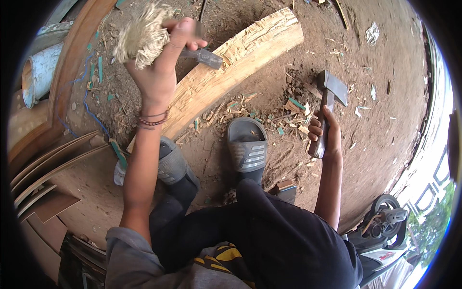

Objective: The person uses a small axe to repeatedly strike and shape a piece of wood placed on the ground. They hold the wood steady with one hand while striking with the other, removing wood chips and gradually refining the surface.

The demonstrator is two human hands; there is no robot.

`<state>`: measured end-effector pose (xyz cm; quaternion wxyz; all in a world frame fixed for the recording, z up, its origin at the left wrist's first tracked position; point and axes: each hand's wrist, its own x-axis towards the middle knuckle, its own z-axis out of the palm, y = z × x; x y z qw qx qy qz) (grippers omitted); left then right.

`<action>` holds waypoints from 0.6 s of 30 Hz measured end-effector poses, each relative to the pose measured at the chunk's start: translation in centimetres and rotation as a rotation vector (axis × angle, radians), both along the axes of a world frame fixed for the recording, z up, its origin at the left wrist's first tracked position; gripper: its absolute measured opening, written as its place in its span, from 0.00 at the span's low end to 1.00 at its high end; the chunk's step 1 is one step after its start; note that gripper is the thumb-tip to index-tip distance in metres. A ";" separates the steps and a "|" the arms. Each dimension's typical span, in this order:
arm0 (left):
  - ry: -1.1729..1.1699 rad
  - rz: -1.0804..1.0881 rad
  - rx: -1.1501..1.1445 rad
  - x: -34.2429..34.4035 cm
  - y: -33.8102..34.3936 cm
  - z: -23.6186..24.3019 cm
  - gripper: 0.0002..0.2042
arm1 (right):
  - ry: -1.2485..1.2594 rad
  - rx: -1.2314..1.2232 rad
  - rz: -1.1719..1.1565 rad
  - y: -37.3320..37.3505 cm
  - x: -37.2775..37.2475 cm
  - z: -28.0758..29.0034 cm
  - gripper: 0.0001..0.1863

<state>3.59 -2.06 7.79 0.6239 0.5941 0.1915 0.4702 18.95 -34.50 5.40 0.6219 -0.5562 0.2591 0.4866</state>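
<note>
My left hand [162, 65] is closed on a chisel [208, 59] whose top is a pale, frayed mass of fibres [143, 34]; its dark metal end rests over the chipped upper face of a long, pale timber [260, 48] lying on the dirt. At the right, my right hand [326, 132] grips the handle of a hatchet [333, 88] with a dark metal head, held upright apart from the timber. Wood chips [233, 111] lie scattered along the timber's near side.
My sandalled feet [247, 144] are by the timber. Stacked boards [57, 164], a pale blue cylindrical container [41, 74] and blue string [86, 103] are at left. A wheeled machine [385, 221] stands at lower right; a small block [284, 190] is beside my leg.
</note>
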 end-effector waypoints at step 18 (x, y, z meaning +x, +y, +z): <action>-0.233 0.773 -0.608 0.0 -3.3 -0.1 0.18 | 0.002 0.042 0.013 -0.9 0.3 -0.5 0.17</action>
